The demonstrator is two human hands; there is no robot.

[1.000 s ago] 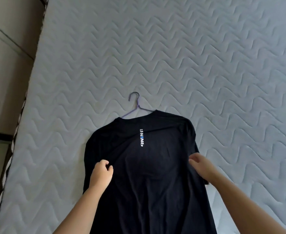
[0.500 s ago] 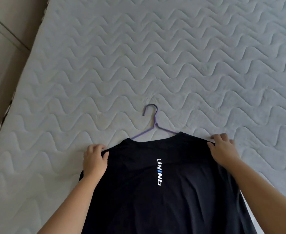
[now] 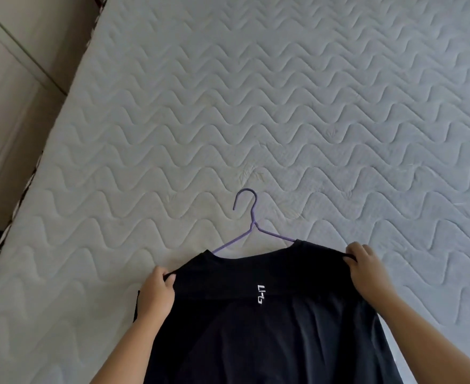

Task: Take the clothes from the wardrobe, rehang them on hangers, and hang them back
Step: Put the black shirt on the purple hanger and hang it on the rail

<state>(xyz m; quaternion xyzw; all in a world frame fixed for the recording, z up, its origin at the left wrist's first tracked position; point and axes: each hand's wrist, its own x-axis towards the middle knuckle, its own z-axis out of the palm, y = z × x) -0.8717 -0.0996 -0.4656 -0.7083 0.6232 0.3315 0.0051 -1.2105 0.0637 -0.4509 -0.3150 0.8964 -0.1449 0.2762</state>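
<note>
On a pale grey quilted mattress with wavy stitching (image 3: 283, 106), we are fitting a black T-shirt (image 3: 269, 342) onto its hanger, which we are taking to be the rehanging step. The shirt is lying back-up on the mattress, its white lettering partly creased under a fold. Our left hand (image 3: 157, 292) and right hand (image 3: 366, 268) are each pinching a shoulder edge. A thin purple wire hanger (image 3: 251, 217) is poking out of the collar. Next, we are probably needing to seat both shoulders squarely, then lift by the hook.
</note>
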